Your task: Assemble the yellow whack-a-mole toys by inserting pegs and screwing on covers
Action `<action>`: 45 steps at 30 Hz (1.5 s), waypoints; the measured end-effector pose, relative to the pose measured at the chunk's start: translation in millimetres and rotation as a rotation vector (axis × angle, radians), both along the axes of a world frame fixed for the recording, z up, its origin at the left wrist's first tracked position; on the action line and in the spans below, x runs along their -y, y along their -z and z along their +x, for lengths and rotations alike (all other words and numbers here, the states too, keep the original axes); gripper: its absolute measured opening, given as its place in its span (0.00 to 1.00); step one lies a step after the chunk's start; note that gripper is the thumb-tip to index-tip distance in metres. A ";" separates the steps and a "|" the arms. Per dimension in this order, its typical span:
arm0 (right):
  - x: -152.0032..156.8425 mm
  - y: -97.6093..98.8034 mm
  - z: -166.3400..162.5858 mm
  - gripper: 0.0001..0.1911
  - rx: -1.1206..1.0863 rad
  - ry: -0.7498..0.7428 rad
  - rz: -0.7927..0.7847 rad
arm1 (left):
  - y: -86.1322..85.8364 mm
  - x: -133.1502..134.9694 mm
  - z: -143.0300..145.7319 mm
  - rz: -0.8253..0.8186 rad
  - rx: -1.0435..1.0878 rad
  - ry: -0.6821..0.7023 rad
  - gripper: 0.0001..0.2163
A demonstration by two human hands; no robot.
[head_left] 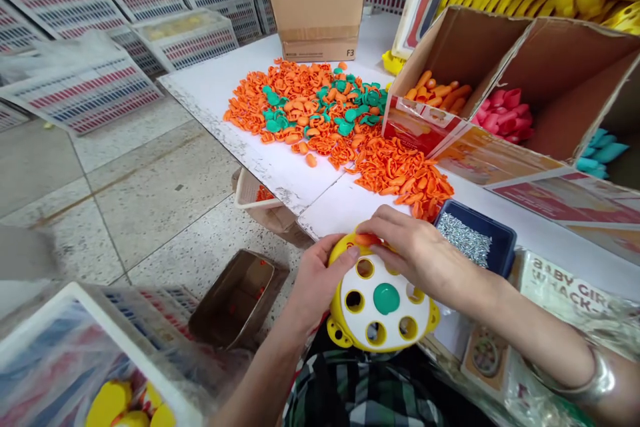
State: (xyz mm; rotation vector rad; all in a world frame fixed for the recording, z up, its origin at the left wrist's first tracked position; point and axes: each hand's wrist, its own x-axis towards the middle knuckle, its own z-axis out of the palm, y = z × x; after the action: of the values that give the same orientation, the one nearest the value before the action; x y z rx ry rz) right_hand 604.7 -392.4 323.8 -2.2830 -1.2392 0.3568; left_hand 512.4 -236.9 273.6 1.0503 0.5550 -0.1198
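At the table edge, a yellow toy (380, 303) is gripped by the left hand (315, 280); an orange piece (367, 239) is pinched by the right hand (425, 257).

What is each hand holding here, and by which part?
The left hand holds the yellow-and-white round toy by its left rim, thumb on the white face. The right hand pinches a small orange piece at the toy's top edge.

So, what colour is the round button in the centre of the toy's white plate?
Teal green; the button shows best in the head view.
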 end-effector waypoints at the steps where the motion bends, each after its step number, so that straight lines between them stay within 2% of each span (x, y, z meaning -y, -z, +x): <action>1: 2.0 -1.5 1.0 0.09 -0.023 0.024 0.037 | -0.1 -0.1 0.3 0.001 0.000 -0.002 0.20; 3: 6.0 -6.0 2.4 0.08 -0.028 0.054 0.064 | -0.2 -0.3 0.2 0.001 -0.002 -0.004 0.21; 6: 10.3 -10.3 1.3 0.08 0.028 0.036 -0.001 | -0.1 0.0 -0.9 0.010 -0.006 0.002 0.21; 10: 11.3 -4.8 -3.3 0.08 0.095 0.027 -0.062 | 0.2 0.9 -1.6 0.034 0.004 0.012 0.20; 15: 11.4 1.8 -5.6 0.05 0.128 0.048 -0.014 | 0.9 0.4 -2.1 0.069 0.025 0.029 0.18; 19: 14.1 2.3 -7.6 0.07 0.166 0.031 -0.014 | -1.1 1.4 -1.9 0.056 0.020 0.036 0.18; 22: 14.8 3.4 -11.9 0.08 0.264 0.027 -0.034 | -3.2 3.0 -0.6 0.023 0.016 0.033 0.18; 28: 9.3 6.1 -27.1 0.07 0.596 -0.014 -0.063 | 1.2 4.6 -2.4 0.040 0.018 0.003 0.17; 33: 11.2 9.5 -38.4 0.08 0.635 -0.029 -0.061 | 6.0 6.3 -9.4 0.057 0.004 0.023 0.17; 35: 14.4 10.8 -39.4 0.08 0.573 -0.029 -0.046 | 4.7 6.7 -11.9 0.091 0.006 0.038 0.18; 41: 21.5 10.6 -28.6 0.04 -0.026 0.201 0.098 | -5.6 5.4 -16.7 0.212 0.083 0.114 0.16; 45: 22.8 7.2 -27.0 0.04 -0.123 0.212 0.167 | -5.7 2.2 -19.2 0.280 0.158 0.136 0.14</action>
State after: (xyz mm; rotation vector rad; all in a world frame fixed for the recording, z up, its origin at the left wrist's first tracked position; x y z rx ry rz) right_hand 577.7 -415.2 316.6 -2.1878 -0.9208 0.3002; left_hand 493.2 -239.1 279.3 1.3580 0.3632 -0.0785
